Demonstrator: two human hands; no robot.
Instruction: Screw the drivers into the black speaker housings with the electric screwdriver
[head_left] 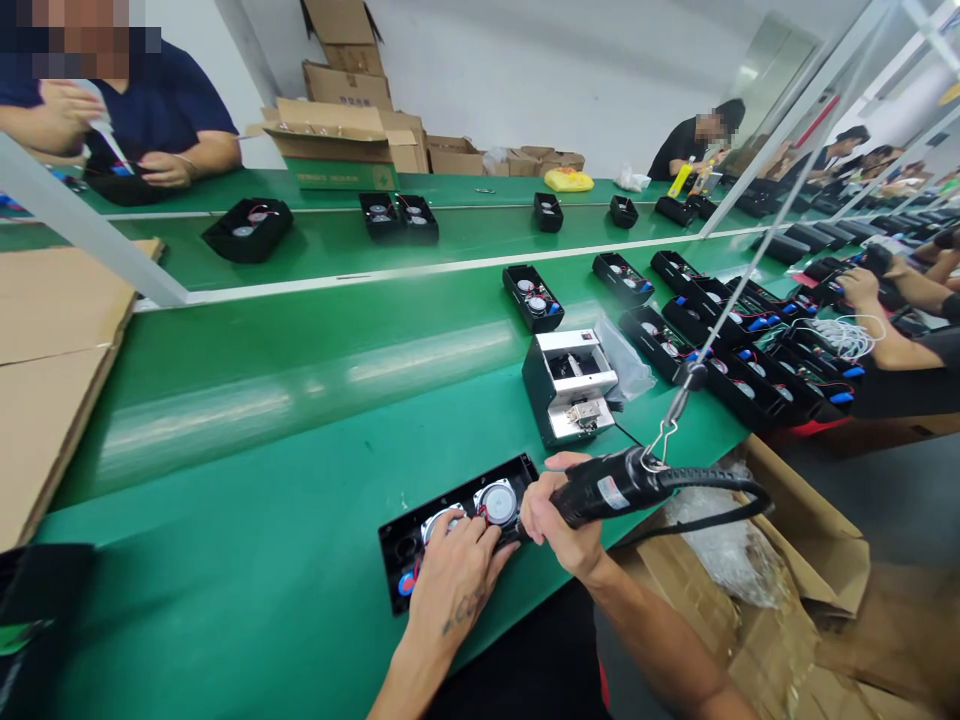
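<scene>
- Speaker housing [459, 496], black and open-topped, lies tilted across the green tabletop [225, 580] in front of the worker, its round silver speakers [497, 502] facing up and a blue part [406, 583] at its left end.
- A left hand [459, 560] rests over the housing, fingers bent and touching the parts inside; whether its grip is closed on anything cannot be told.
- A right hand [561, 520] has its grip wrapped around a black electric driver [611, 488], nose directed down at the housing's right side, the tip hidden by the hands. The driver hangs from a metal hook [661, 440], its thick cable [720, 480] looping back.
- Right of the worker, below the tabletop, an open carton [821, 530] sits beside crumpled clear plastic [739, 560].
- Just beyond the housing stands a silver-and-black machine [574, 385], a clear bag [626, 365] beside it.
- Farther right, similar housings [750, 395] crowd together near a coil of white cord [840, 338] and a co-worker's hand [861, 288].
- Across a white rail [412, 265], a co-worker in navy sleeves [199, 100] holds a pale tapered tool [109, 125]; cardboard boxes [345, 88] are stacked along the wall.
</scene>
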